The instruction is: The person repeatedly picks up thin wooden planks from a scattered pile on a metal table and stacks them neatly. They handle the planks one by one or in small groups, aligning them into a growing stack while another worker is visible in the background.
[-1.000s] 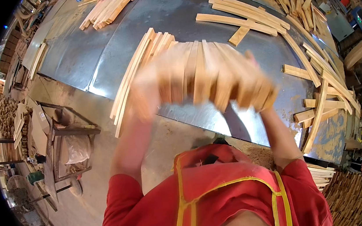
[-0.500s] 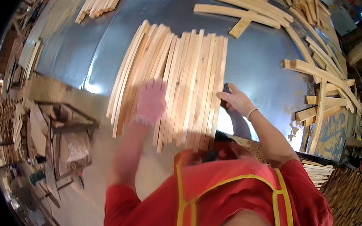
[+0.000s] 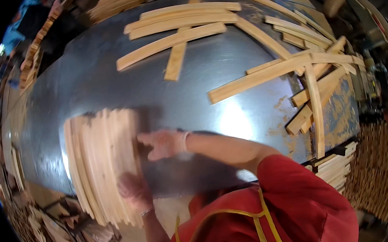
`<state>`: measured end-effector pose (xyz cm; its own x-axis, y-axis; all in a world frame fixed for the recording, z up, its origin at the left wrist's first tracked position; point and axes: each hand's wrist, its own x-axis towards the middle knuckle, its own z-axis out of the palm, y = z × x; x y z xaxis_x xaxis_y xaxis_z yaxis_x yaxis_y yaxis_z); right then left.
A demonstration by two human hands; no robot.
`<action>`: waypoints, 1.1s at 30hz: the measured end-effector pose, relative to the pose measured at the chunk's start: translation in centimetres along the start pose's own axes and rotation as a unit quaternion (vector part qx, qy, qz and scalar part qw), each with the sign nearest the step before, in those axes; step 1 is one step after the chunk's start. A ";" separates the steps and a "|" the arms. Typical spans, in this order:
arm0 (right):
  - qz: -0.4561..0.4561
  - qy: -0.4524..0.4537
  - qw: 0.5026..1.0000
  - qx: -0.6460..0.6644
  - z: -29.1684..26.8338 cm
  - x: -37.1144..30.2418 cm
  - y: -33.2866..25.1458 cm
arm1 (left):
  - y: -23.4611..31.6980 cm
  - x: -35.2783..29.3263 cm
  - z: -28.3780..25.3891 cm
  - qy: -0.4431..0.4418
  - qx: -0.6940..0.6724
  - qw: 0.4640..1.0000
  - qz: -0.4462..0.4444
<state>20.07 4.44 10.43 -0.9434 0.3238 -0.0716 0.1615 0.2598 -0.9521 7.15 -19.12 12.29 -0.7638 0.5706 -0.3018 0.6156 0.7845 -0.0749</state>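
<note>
A batch of narrow, pale wooden slats (image 3: 106, 163) lies side by side on the metal-topped table, left of centre, with its near ends past the table's front edge. On top of the slats, near their close right end, rests my left hand (image 3: 135, 192), gloved and somewhat blurred, its fingers laid out flat. My right hand (image 3: 164, 144), also in a light glove, touches the right edge of the batch with its fingers stretched out. Neither hand is wrapped round a slat.
Curved wooden strips (image 3: 176, 42) lie across the back of the metal table (image 3: 172, 92). More curved pieces (image 3: 264, 73) cross each other at the right, among sawdust. Another person's hand (image 3: 55, 9) shows at the far left beside a row of wood pieces (image 3: 35, 48). Stacked wood (image 3: 379, 172) stands at the right.
My view has swung right, so the slats appear farther left. The slats sit closer together, without the earlier gap. My left hand has shifted toward their near right end; my right stays at their right edge.
</note>
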 end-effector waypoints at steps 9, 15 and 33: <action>0.110 0.099 0.881 -0.449 -23.0 -17.7 9.8 | -2.8 3.5 3.4 0.107 0.046 0.992 0.044; -0.019 0.262 0.884 -0.386 -12.0 -20.6 2.5 | 9.3 -1.8 3.3 -0.005 -0.041 0.940 0.338; 0.273 0.557 0.741 0.258 5.7 -29.3 5.4 | -7.6 3.4 6.2 0.176 -0.035 0.957 0.226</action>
<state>46.95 -8.89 5.71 0.0919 0.8768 -0.4720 0.0274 -0.4761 -0.8790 1.04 -24.67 5.98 -0.4476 0.8928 0.0512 0.8939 0.4449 0.0553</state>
